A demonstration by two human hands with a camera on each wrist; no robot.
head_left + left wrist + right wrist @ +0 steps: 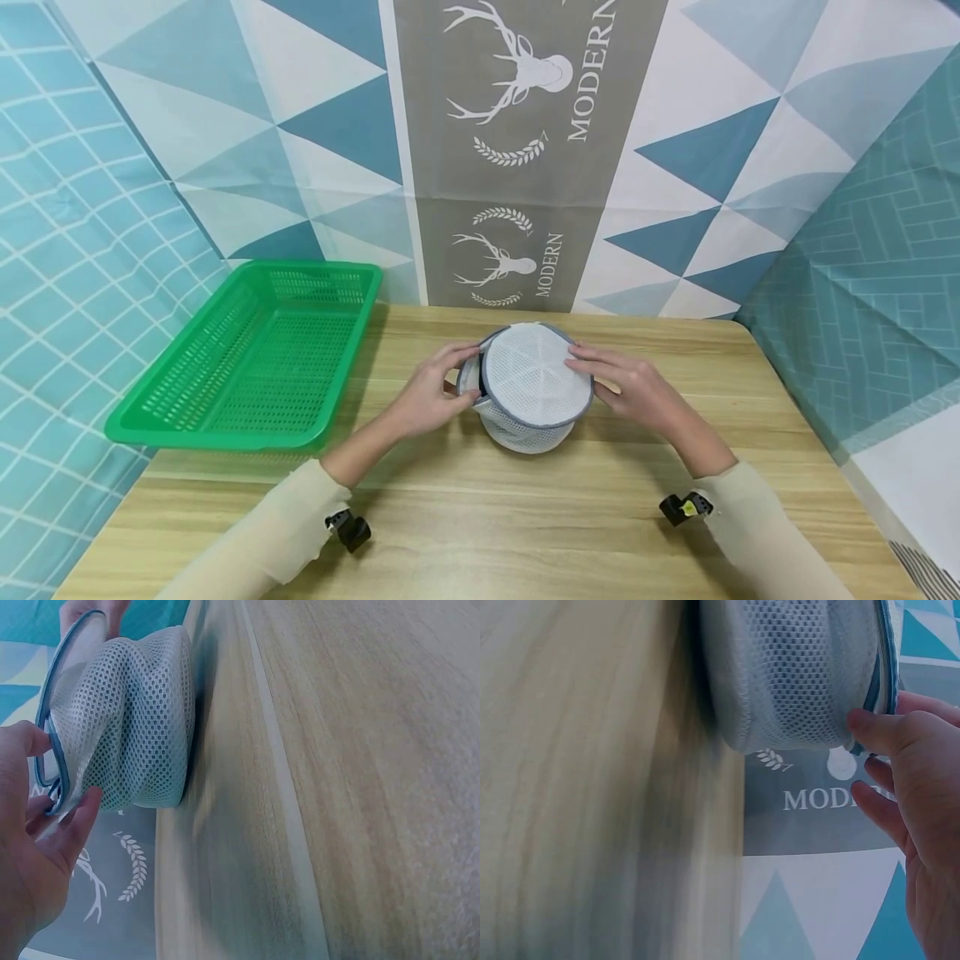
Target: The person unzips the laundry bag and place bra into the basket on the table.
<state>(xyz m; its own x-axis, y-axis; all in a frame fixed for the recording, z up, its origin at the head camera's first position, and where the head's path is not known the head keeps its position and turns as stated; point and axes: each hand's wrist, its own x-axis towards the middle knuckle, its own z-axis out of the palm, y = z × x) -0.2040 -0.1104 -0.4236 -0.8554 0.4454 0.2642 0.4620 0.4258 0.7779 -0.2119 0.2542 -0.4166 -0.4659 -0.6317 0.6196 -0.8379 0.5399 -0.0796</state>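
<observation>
Mesh bag [537,377], basket [292,358] (head view only)

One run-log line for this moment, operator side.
left hand: pinches mesh laundry bag rim; right hand: holds lid edge; bag: on wood-grain table, lid gaping at left; green slotted basket: left of bag

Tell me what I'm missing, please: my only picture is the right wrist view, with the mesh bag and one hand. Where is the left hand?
Observer: The left hand holds the edge of the mesh bag, on the side opposite the right hand.
Operator: Is the lid closed all the way round?
Observer: No. In the head view, a dark gap shows between lid and rim, right beside the left hand.
Operator: Anything else near the bag?
Observer: Yes, a green basket sits over to the left, beyond the left hand.
</observation>
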